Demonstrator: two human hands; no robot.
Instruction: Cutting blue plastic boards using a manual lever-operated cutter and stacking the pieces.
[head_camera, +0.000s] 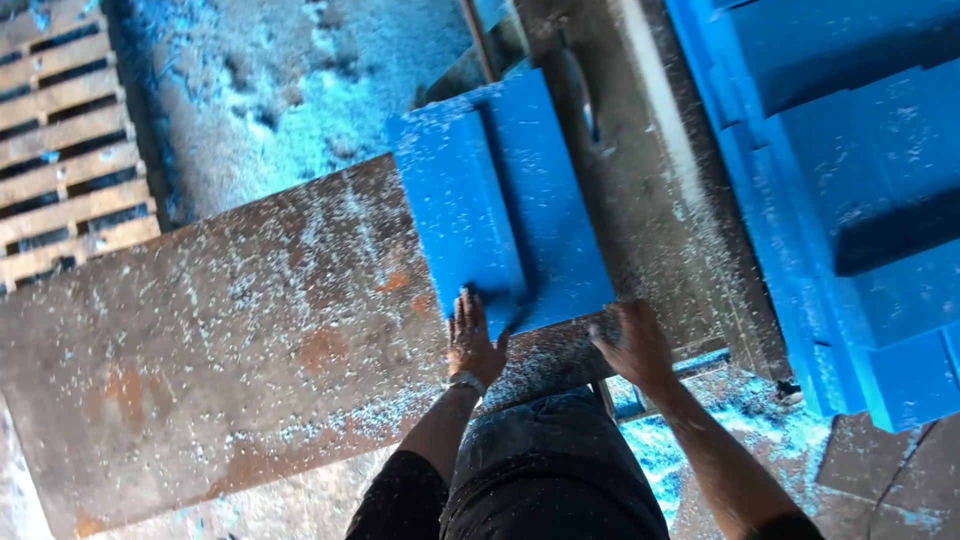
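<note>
The left hand (472, 345) lies flat on the rusty grey metal tabletop (250, 340), its fingers (468, 308) stretched out close together and touching the near edge of the narrower bright blue rectangular foam block (455, 215); a metal watch (466, 381) sits on that wrist; the right hand (632, 345) rests on the tabletop just below the near edge of the wider bright blue foam slab (545, 215), fingers curled and loosely together, pinching nothing; the narrower block lies on top of the wider slab's left part, both stretching away from the person near the middle of the tabletop; pale blue foam dust (300, 110) speckles the tabletop and heaps beyond it; a stack of large blue foam blocks (850, 180) stands at the right; a wooden slatted pallet (65, 140) shows at the upper left.
</note>
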